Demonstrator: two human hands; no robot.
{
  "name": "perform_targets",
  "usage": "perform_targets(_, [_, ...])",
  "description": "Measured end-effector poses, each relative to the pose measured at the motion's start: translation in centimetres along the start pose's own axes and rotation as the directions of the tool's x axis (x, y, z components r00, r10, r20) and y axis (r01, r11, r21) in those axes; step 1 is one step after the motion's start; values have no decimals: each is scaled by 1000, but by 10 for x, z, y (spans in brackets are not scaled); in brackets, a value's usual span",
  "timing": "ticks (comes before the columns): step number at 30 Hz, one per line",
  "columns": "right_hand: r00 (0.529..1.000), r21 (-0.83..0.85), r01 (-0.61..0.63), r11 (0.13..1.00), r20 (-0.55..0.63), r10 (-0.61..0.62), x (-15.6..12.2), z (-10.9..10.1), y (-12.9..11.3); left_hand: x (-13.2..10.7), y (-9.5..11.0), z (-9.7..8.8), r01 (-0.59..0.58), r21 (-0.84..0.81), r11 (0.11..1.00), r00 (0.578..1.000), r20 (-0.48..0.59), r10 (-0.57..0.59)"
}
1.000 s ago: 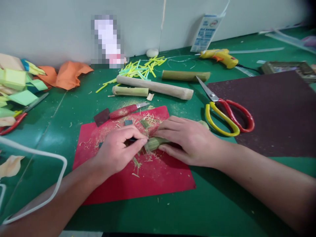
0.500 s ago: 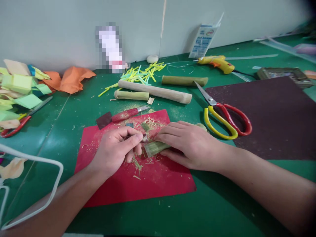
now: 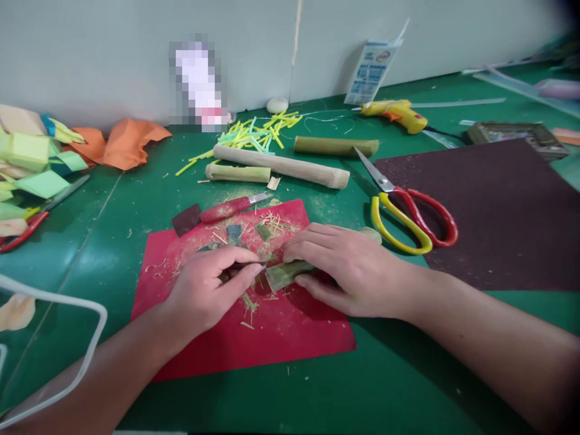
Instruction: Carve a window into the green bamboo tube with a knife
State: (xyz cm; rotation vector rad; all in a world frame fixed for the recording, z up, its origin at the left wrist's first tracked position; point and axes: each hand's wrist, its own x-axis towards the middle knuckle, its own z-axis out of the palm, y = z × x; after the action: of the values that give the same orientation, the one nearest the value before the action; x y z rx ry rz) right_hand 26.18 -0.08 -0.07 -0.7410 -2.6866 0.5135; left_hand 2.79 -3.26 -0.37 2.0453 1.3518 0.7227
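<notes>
My right hand (image 3: 344, 266) is wrapped over a short green bamboo piece (image 3: 285, 275) and presses it against a red sheet (image 3: 254, 350). The cut end of the bamboo faces left. Thumb and fingers of my left hand (image 3: 217, 284) pinch a thin dark piece (image 3: 247, 263), seen edge-on, possibly folded sandpaper. Its tip is close to the bamboo's cut end; whether they touch I cannot tell. Pale shavings (image 3: 278, 223) and small square scraps (image 3: 234, 234) lie around the hands. A red-handled carving knife (image 3: 229, 208) lies just beyond them.
Bamboo lengths (image 3: 294, 167) and yellow-green strips (image 3: 254, 136) lie behind the sheet. Large scissors (image 3: 408, 211) rest at right, partly on a dark brown sheet (image 3: 502, 223). A yellow glue gun (image 3: 399, 115) is farther back. Folded papers (image 3: 36, 157) and a white wire frame (image 3: 97, 308) are at left.
My left hand has rolled palm-down, its fingers now curled under, and the thin dark piece shows more clearly in its pinch. My right hand keeps its hold on the bamboo. The view has shifted slightly.
</notes>
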Motion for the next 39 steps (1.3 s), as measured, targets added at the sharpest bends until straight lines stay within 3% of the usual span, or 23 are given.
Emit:
perform_targets(3, [1000, 13, -9, 1000, 3, 9, -1, 1, 1, 0, 0, -2, -164, 85, 983, 986, 23, 163])
perform_targets(6, [1000, 34, -9, 999, -8, 10, -1, 3, 2, -1, 2, -4, -237, 109, 965, 971, 31, 235])
perform_targets(22, [996, 69, -46, 997, -72, 51, -2, 8, 3, -11, 1, 3, -266, 67, 962, 962, 77, 261])
perform_targets(30, [997, 64, -49, 997, -62, 53, -3, 8, 3, -9, 9, -1, -284, 147, 947, 955, -49, 294])
perform_targets(35, [997, 68, -45, 997, -53, 48, -2, 7, 4, -8, 7, 1, -322, 132, 938, 947, 69, 315])
perform_targets(39, [998, 81, -31, 996, -56, 36, -1, 7, 5, -10, 6, 1, -326, 172, 930, 945, 76, 318])
